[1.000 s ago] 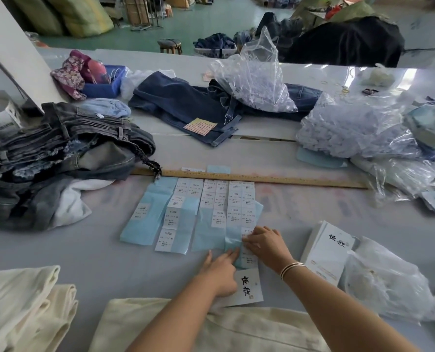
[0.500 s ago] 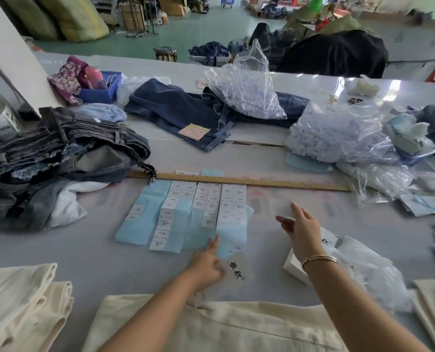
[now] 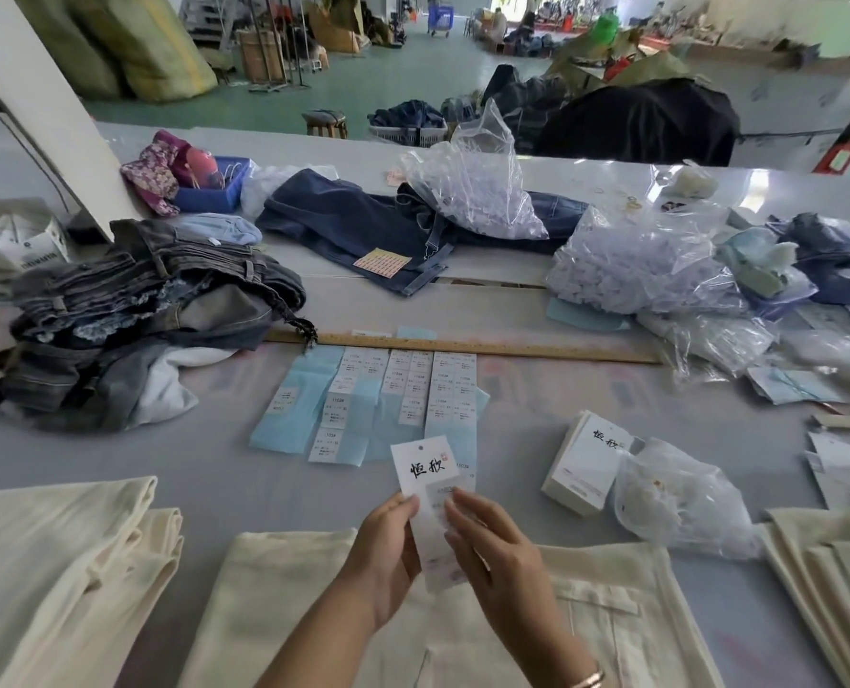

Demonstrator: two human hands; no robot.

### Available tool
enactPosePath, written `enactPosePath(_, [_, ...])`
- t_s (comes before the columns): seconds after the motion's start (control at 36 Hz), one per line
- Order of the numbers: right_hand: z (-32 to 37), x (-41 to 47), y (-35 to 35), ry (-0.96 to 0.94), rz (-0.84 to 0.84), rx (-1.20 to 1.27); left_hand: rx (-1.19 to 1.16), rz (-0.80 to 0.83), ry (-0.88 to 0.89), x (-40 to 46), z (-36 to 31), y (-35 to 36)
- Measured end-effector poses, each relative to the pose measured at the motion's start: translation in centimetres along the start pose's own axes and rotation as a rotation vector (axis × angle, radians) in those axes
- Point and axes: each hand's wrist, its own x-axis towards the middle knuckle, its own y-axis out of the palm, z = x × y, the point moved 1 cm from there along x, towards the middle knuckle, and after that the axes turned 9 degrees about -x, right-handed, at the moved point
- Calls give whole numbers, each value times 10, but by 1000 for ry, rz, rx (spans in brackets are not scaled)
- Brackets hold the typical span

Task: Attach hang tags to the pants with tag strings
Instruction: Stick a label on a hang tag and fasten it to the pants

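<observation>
Currently one hang tag (image 3: 425,464) is pinched between left hand (image 3: 388,543) and right hand (image 3: 487,538), held just above cream pants (image 3: 289,588) on the tabletop (image 3: 214,469). Risk: a small sticker on the tag could be set crooked or creased if fingers slip; no tag string is seen in hand, so attachment could be stalled. Counted: one tag stack (image 3: 584,469), one ruler (image 3: 487,349), four label strips (image 3: 363,404).

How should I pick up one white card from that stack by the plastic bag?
Pinch the top card of the stack of hang tags by its long left edge, coming from the left. That side faces bare table; the plastic bag crowds the right side.
</observation>
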Motion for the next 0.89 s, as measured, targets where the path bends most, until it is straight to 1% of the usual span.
enactPosePath(0.19, [-4, -8, 2, -63, 35, -160, -2, 12, -45, -18, 6, 2])
enactPosePath(0.28, [-5, -12, 0, -153, 70, -251, 42, 3, -46, -24, 6, 5])
enactPosePath(0.36, [-8, -20, -4, -191, 119, -374, 104, -30, -47, -28, 11, 4])
enactPosePath(0.42, [-10, -28, -9, -187, 185, -415, 96, -49, -59, -30, 15, 4])
enactPosePath(0.5, [-9, -45, -14, -154, 358, -482, 39, -90, -80, -30, 22, 4])
enactPosePath(0.56, [-11, -60, -14, -159, 419, -530, 43, -130, -96, -27, 27, 4])
enactPosePath(0.61, [-16, -77, -15, -238, 414, -551, 50, -179, -93, -24, 31, 2])
enactPosePath(0.67, [-23, -89, -21, -304, 349, -503, 52, -220, -85, -21, 33, 1])
enactPosePath(0.69, [-29, -89, -27, -292, 303, -458, 62, -232, -89, -20, 34, -1])
enactPosePath(0.72, [-37, -89, -34, -244, 246, -409, 79, -238, -100, -21, 35, -2])
enactPosePath(0.78, [-61, -83, -49, -83, 156, -350, 118, -235, -138, -22, 39, -6])
enactPosePath(0.89, [-124, -58, -80, 391, 77, -318, 185, -248, -164, -23, 49, -10])
